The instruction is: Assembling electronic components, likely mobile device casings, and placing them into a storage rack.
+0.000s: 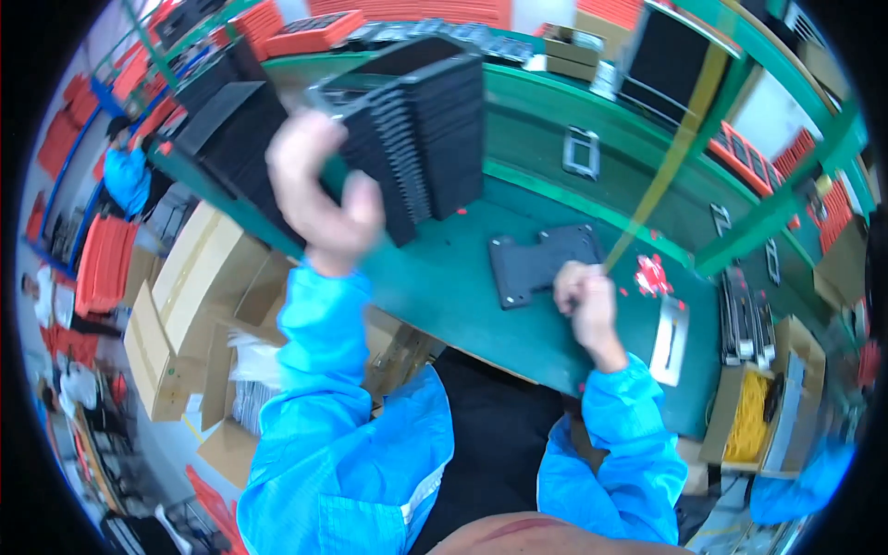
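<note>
My left hand (319, 190) is raised in front of a tall stack of black plastic trays (421, 139). Motion blurs it, but its thumb and fingers are spread apart and nothing shows between them. My right hand (587, 301) has its fingers pinched together at the right edge of a flat black plastic part (536, 264) with a notched outline, lying on the green table. A long yellow strip (680, 139) slants down from the upper right and ends at these fingers. What the pinch holds is hidden.
Red bits (652, 276) and a pale metal strip (670, 340) lie right on the green tabletop (444, 287). Open cardboard boxes (176, 314) stand at the left. A box of yellow pieces (747, 416) is at the right. Green frame posts (772, 217) rise beyond.
</note>
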### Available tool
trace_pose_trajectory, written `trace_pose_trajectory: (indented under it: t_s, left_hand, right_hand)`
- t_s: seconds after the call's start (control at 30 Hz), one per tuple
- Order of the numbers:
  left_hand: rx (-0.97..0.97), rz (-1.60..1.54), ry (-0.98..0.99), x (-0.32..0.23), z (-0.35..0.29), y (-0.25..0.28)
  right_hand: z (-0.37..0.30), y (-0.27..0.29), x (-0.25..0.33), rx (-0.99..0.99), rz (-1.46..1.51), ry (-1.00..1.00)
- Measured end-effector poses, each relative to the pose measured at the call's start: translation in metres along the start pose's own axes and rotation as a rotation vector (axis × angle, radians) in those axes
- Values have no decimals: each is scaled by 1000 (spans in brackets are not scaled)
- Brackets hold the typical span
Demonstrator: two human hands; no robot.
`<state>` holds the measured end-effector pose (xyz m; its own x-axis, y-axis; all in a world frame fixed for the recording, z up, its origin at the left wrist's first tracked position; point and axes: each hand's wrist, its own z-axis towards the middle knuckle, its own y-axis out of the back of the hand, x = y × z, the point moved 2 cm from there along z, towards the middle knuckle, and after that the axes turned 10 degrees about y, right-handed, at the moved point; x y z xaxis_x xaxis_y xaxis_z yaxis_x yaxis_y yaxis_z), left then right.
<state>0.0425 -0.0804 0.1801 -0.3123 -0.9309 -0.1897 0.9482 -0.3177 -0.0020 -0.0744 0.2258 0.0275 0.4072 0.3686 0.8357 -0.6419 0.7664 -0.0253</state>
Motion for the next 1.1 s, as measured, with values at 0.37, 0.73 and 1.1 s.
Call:
trace_pose_trajectory:
  t_s: [0.37,0.73,1.1]
  left_hand:
    - [971,-175,429,-50,-191,-65]
    - [971,-371,526,-36,-176,-69]
    - [1136,-150,561,-43,-158,-82]
  right_hand:
    - [123,92,-13,-132,-402,-279]
    - [186,187,-116,140,-1001,-139]
    - [242,164,-185,175,-1436,59]
